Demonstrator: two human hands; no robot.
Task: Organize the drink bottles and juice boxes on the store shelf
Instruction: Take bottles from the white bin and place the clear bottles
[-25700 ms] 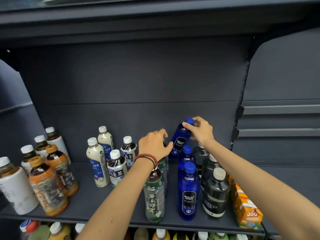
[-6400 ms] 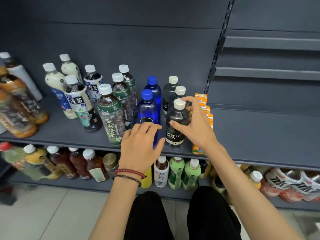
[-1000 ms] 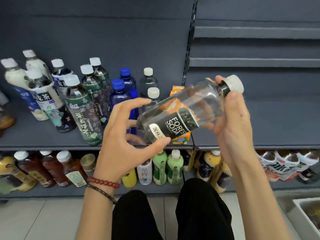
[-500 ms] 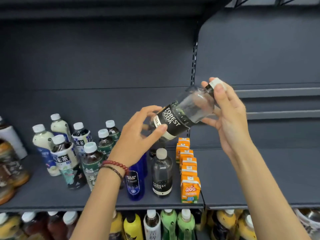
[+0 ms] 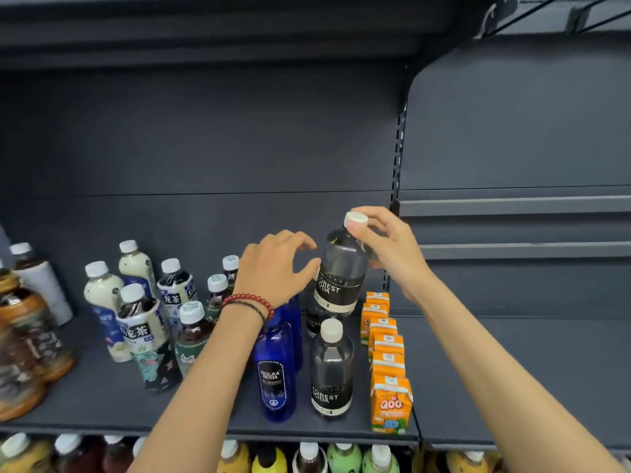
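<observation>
Half a second ago the clear Forest Soda bottle (image 5: 342, 268) lay tilted, almost on its side, between both hands. Now it hangs close to upright, cap up, over the back of its own row. The right hand (image 5: 389, 254) pinches its white cap (image 5: 355, 220) between thumb and fingertips. The left hand (image 5: 276, 268) has come off the label and holds nothing, its fingers loosely curled and its thumb just beside the bottle's flank; whether it touches cannot be told. That suggests the bottle is being restocked behind its mates, so the row is nearly rebuilt. Its base seems not yet on the shelf (image 5: 102, 397), since it hides the top of a second Forest Soda bottle (image 5: 311, 324) below it, the likeliest thing to get knocked. A third Forest Soda bottle (image 5: 332, 370) stands at the front. The blue Bolsa Soda bottles (image 5: 275, 373) crowd the left side, the line of orange Qoo juice boxes (image 5: 391, 401) the right, leaving a narrow lane. Oolong tea bottles (image 5: 140, 329) stand further left, well apart.
</observation>
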